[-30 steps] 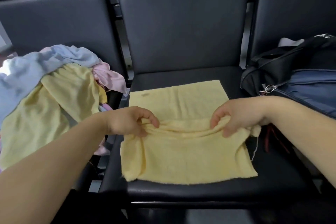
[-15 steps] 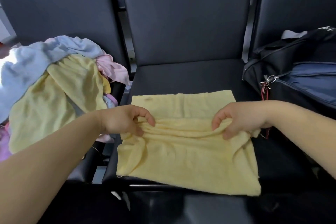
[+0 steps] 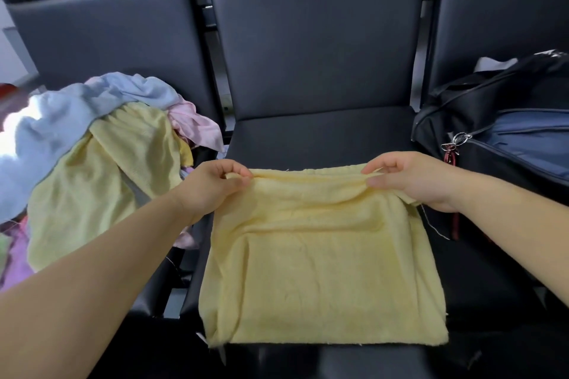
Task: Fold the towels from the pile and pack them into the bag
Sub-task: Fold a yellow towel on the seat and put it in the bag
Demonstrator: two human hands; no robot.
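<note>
Towel [image 3: 320, 271] flat, long axis prob. left-right.

Towel [image 3: 320, 271] spread on the middle seat [image 3: 323, 138], reaching its front edge, left hand [image 3: 209, 188] and right hand [image 3: 412, 181] pinching the towel's far corners, pile [image 3: 92, 148] heaped on the left seat [image 3: 107, 34], bag [image 3: 508, 132] on the right seat [image 3: 508, 9].

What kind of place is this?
Probably a waiting area: a row of linked black padded chairs serves as the worktop, with a heap of pastel towels on the left seat and a black-and-blue zipped bag on the right one.
</note>
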